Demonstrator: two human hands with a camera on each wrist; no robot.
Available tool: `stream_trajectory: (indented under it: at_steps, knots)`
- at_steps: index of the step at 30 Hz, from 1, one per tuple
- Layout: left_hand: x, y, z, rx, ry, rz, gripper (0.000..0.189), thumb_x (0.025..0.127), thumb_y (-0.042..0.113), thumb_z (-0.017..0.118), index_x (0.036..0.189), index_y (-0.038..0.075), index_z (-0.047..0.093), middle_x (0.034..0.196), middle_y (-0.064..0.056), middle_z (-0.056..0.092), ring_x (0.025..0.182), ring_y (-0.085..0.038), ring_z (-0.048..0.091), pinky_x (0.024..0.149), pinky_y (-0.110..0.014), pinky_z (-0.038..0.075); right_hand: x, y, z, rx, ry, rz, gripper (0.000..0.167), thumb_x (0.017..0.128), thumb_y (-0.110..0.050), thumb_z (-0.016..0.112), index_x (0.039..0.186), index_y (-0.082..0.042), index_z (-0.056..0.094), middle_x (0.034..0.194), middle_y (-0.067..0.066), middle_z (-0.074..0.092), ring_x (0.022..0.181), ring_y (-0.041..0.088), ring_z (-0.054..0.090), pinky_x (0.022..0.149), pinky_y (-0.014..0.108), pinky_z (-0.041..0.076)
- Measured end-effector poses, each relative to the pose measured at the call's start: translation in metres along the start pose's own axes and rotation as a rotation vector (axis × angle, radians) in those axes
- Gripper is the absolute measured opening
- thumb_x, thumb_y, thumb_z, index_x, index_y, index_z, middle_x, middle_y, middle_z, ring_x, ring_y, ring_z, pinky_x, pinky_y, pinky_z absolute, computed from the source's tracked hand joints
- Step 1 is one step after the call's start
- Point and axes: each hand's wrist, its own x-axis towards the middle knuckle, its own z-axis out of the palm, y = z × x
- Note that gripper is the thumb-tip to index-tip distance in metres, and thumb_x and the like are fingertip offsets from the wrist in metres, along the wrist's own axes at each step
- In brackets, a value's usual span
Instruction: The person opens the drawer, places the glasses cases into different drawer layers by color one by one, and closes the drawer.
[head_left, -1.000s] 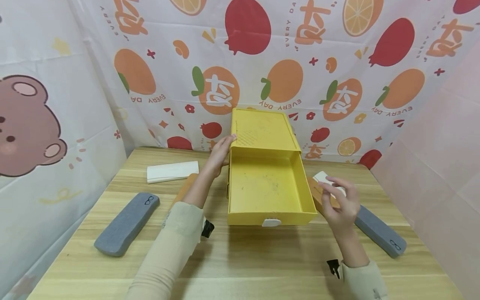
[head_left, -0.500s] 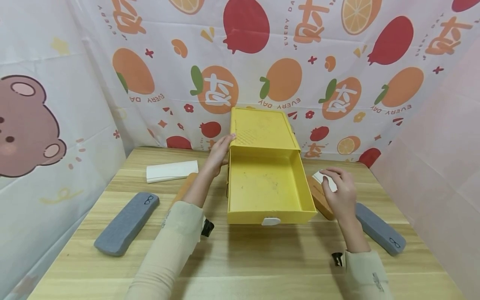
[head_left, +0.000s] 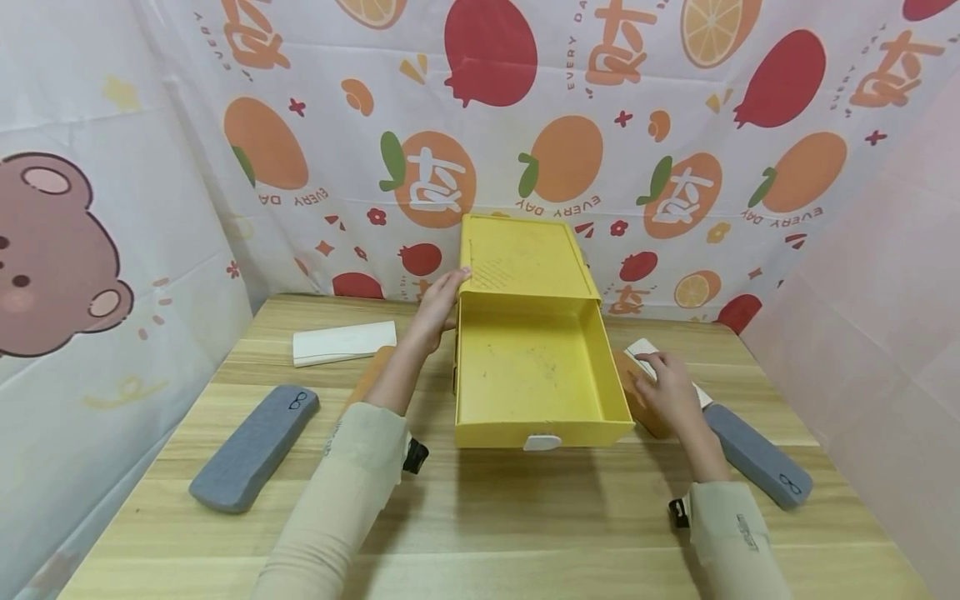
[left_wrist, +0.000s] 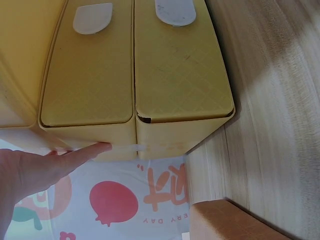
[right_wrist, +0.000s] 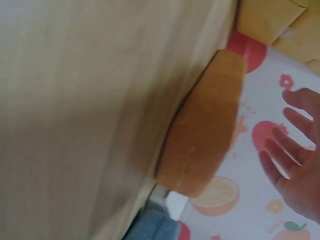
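Observation:
A yellow drawer cabinet (head_left: 525,258) stands mid-table, its top drawer (head_left: 532,375) pulled out with nothing in it. In the left wrist view, two lower drawer fronts (left_wrist: 185,65) sit closed, with white handles. My left hand (head_left: 438,308) rests against the cabinet's left side, a fingertip at the top edge and the thumb straight along the side. Right of the cabinet, my right hand (head_left: 670,392) hovers by a brown glasses case (right_wrist: 205,125), fingers spread and holding nothing. Beyond that hand, partly covered by it, lies a white glasses case (head_left: 639,348).
A grey glasses case (head_left: 759,457) lies farther right. On the left are another grey case (head_left: 255,448), a white case (head_left: 345,342) and a brown case (head_left: 367,379) partly behind my left forearm. A fruit-print curtain (head_left: 337,125) hangs behind the table.
My right hand has shifted left and lowered toward the brown case, uncovering more of the white case's near end. My left hand and the cabinet stay in place.

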Motion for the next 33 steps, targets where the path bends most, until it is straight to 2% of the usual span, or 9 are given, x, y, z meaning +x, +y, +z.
stream_trajectory:
  at_steps: [8,16,25,33]
  knots:
    - [0.001,0.0,-0.001,-0.008,0.002,-0.001,0.061,0.091,0.041,0.048,0.142,0.01,0.034,0.147,-0.007,0.023,0.13,-0.033,0.025,0.091,-0.053,0.036,-0.003,0.015,0.006,-0.021,-0.284,0.066,0.059,0.082,-0.017,0.065,0.133,0.0,0.043,0.123,0.033,0.041,0.104,0.053,0.042,0.081,0.062,0.037]
    - [0.001,0.0,-0.001,-0.004,-0.002,-0.009,0.064,0.091,0.043,0.048,0.143,0.009,0.032,0.147,-0.008,0.023,0.131,-0.034,0.023,0.092,-0.054,0.035,-0.003,0.022,0.01,0.002,-0.454,0.111,0.073,0.081,-0.022,0.064,0.142,-0.001,0.029,0.13,0.033,0.034,0.111,0.051,0.04,0.081,0.06,0.038]
    - [0.001,0.0,0.001,-0.018,-0.005,-0.016,0.067,0.09,0.043,0.05,0.144,0.009,0.03,0.147,-0.01,0.023,0.13,-0.032,0.026,0.091,-0.05,0.039,-0.003,0.027,0.013,-0.06,-0.516,0.108,0.084,0.076,-0.026,0.069,0.143,-0.002,0.025,0.125,0.034,0.038,0.103,0.047,0.046,0.076,0.056,0.042]
    - [-0.003,0.001,0.001,0.007,0.001,0.013,0.074,0.087,0.051,0.052,0.143,0.008,0.031,0.146,-0.013,0.023,0.13,-0.035,0.025,0.091,-0.048,0.039,-0.001,0.025,0.009,-0.045,-0.527,0.094,0.086,0.075,-0.026,0.072,0.144,-0.005,0.025,0.125,0.033,0.038,0.102,0.046,0.047,0.077,0.055,0.042]
